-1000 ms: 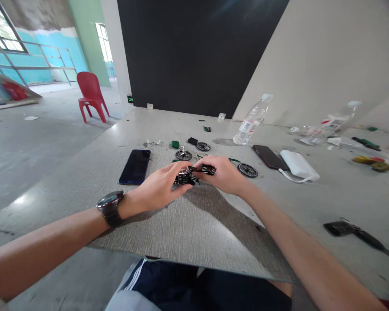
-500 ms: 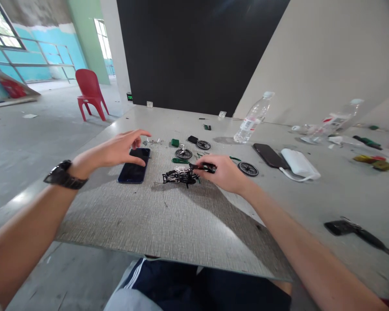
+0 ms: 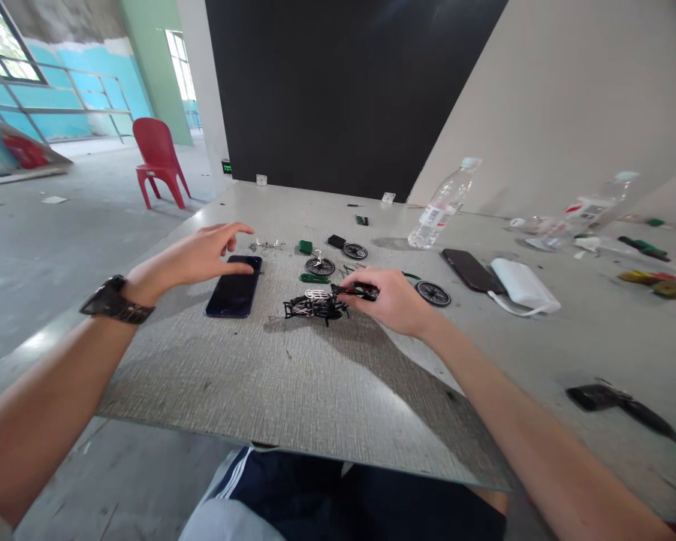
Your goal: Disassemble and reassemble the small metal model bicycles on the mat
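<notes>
A small black model bicycle [image 3: 309,306] with a silver rear rack is at mid-table. My right hand [image 3: 391,300] pinches its black right-hand end between thumb and fingers. Those fingers partly cover the part held. My left hand [image 3: 197,255] is empty, thumb and fingers apart, over the upper left edge of a dark phone [image 3: 230,293]. Just behind the model lie a spoked wheel [image 3: 320,267] with a silver fork-like piece and a long green part [image 3: 314,279]. Another wheel [image 3: 433,294] rests to the right of my right hand.
Farther back are a green block [image 3: 305,246], a black block [image 3: 336,241], a third wheel [image 3: 354,251] and small silver pieces [image 3: 267,243]. At right stand a plastic bottle [image 3: 442,207], a brown phone-like slab [image 3: 470,270], a white power bank [image 3: 521,284] and a black-handled tool [image 3: 625,406].
The view has shifted very slightly. My left hand has moved a little to the left, its fingers still apart. My right hand keeps its grip on the model bicycle.
</notes>
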The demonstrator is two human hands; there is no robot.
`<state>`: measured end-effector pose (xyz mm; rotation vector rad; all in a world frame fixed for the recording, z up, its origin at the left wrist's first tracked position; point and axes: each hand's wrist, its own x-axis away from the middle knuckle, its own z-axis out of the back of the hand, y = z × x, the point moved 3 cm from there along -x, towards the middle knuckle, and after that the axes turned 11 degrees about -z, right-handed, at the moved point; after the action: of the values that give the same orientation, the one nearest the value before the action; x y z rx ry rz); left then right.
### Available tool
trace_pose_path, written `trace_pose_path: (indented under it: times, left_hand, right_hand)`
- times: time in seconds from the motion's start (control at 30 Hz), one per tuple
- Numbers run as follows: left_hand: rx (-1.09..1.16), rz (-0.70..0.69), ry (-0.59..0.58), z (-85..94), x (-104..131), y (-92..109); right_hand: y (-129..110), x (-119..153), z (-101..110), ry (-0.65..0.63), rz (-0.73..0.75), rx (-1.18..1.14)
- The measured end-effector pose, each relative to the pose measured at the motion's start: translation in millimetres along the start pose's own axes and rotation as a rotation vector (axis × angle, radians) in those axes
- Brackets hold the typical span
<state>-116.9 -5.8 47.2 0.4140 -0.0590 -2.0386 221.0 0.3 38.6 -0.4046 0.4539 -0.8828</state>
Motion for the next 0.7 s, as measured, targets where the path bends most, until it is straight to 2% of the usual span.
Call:
trace_pose_path:
  times: [0.1, 0.2, 0.33, 0.7]
  left_hand:
    - [-0.025, -0.015, 0.088, 3.4, -1.6, -1.0]
    - [0.024, -0.038, 0.096, 2.3, -2.1, 4.5]
    - [0.081, 0.017, 0.13, 2.9, -1.5, 11.0]
    - [0.058, 0.051, 0.09, -14.7, -6.6, 6.5]
  right_hand:
    - [-0.9, 0.4, -0.6, 0.001, -0.003, 0.002]
    - [-2.2, 1.7, -1.6, 0.033, 0.009, 0.0]
    - [0.6, 5.3, -5.2, 0.102, 0.038, -0.008]
    - [3.9, 10.6, -9.3, 0.228, 0.016, -0.019]
